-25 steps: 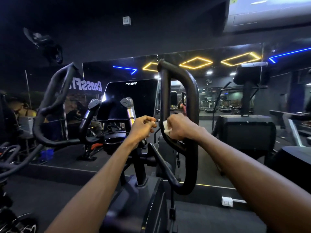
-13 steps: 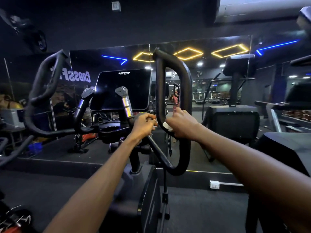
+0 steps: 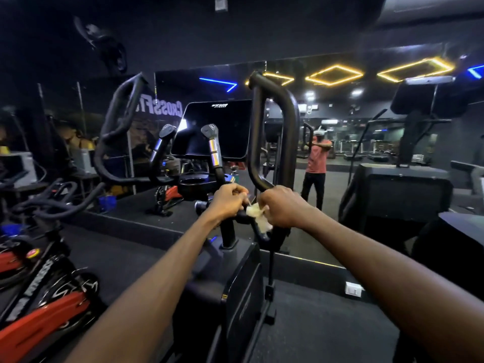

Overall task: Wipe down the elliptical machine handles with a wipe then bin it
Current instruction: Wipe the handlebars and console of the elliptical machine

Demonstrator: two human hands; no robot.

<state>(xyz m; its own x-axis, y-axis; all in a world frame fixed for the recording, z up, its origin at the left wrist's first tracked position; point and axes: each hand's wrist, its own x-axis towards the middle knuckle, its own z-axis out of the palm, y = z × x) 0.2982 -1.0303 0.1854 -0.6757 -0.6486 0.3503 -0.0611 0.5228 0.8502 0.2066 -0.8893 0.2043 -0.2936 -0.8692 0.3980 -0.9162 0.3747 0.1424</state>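
A crumpled white wipe hangs between my two hands, low in front of the elliptical's black right loop handle. My right hand grips the wipe's right side with curled fingers, at the bottom bend of that handle. My left hand pinches the wipe's left edge, its fingers curled. The left loop handle stands untouched on the left. Two short inner grips with silver bands rise before the dark console screen.
A red and black spin bike stands at the lower left. A wall mirror ahead reflects a person and gym machines. Another black machine stands on the right. A white floor socket lies near the mirror base.
My hands have dropped from the middle of the right handle to its bottom bend, and the wipe now shows more, stretched between both hands. The view has swung to the left.
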